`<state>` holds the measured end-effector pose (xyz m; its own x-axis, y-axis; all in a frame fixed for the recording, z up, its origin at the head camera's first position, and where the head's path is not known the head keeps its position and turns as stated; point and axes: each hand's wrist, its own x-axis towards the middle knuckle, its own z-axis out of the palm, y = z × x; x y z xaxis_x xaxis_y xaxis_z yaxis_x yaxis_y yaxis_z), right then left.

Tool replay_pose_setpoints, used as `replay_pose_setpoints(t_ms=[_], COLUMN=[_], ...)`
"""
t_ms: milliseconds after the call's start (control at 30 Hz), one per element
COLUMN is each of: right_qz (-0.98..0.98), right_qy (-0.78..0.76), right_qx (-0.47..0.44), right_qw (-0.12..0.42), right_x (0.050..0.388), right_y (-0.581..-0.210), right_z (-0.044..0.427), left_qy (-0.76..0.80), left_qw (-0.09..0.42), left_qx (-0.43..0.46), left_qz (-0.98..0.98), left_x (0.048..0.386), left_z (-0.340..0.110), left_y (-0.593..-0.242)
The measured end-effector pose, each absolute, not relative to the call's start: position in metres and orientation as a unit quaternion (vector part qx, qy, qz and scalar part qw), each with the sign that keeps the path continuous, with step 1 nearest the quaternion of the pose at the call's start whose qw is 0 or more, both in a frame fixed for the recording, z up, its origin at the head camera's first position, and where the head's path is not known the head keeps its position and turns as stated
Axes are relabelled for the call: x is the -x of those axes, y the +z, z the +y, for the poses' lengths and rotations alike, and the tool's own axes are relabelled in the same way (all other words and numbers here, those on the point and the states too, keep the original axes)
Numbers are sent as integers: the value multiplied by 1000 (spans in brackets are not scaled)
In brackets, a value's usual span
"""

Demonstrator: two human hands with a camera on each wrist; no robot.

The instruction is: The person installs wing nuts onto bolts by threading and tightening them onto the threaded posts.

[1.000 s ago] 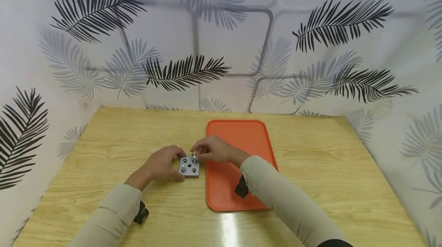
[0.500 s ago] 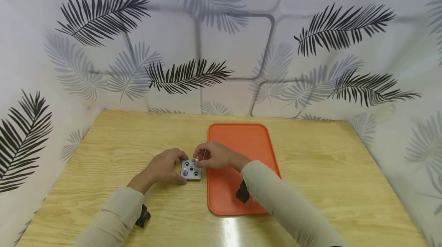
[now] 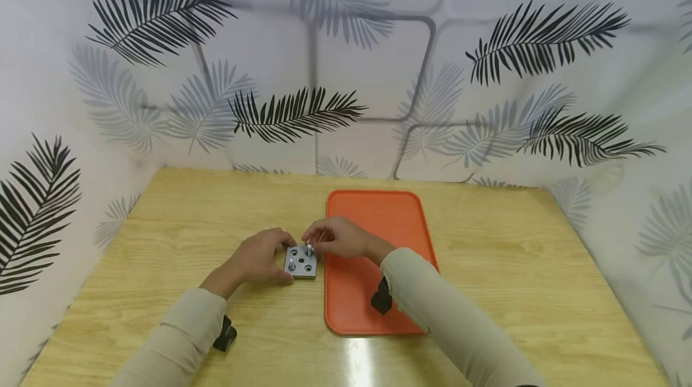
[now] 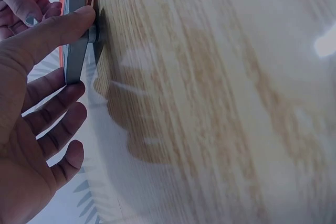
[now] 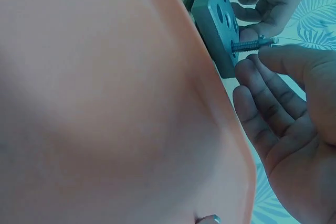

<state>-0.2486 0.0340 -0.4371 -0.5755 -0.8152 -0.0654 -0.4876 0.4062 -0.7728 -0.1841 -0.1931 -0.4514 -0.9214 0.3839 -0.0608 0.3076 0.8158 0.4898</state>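
Observation:
A square grey metal plate [image 3: 300, 270] with several holes lies on the table just left of the tray. Two threaded bolts stand upright from it: the near bolt [image 3: 292, 265] has bare threads, and the far bolt [image 5: 244, 46] carries a small metal nut [image 5: 266, 41] at its tip. My left hand [image 3: 261, 258] grips the plate's left side, thumb at the near edge and fingers at the far edge. The thumb and index finger of my right hand [image 3: 340, 238] pinch at the nut; its other fingers are loosely curled. Beneath the plate, a bolt head [image 4: 93, 34] shows.
An orange tray [image 3: 373, 315] lies right of the plate, under my right forearm. A small metal piece [image 5: 209, 219] lies in it. The wooden table [image 3: 503, 267] extends to both sides, with a patterned wall covering [image 3: 357, 74] behind it.
My right fingertips have shifted about the far bolt's tip, covering it half a second ago and showing more of it now. My left hand keeps its grip on the plate.

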Motion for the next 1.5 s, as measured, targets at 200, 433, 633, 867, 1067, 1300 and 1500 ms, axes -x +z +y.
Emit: replay_pose_setpoints(t_ms=[200, 433, 633, 867, 1067, 1300, 1500], right_qz=[807, 815, 825, 822, 820, 820, 822], right_qy=[-372, -362, -339, -363, -341, -353, -345], right_qx=[397, 393, 400, 386, 425, 406, 399], right_qw=[230, 224, 212, 207, 175, 194, 213], right_x=[250, 248, 247, 249, 248, 244, 244], right_y=[-435, -436, -435, -424, -424, -423, -422], right_z=[34, 32, 31, 38, 35, 32, 33], left_qy=[242, 250, 246, 245, 246, 250, 251], left_qw=[76, 82, 84, 84, 90, 81, 80], left_qx=[-184, -188, -191, -191, -187, -189, -197], left_qz=[950, 946, 946, 947, 947, 946, 944], left_x=[187, 185, 187, 190, 188, 186, 186], left_z=[-193, -192, -192, -190, -190, -190, -190], left_y=[-448, -448, -447, -446, -449, -451, -449])
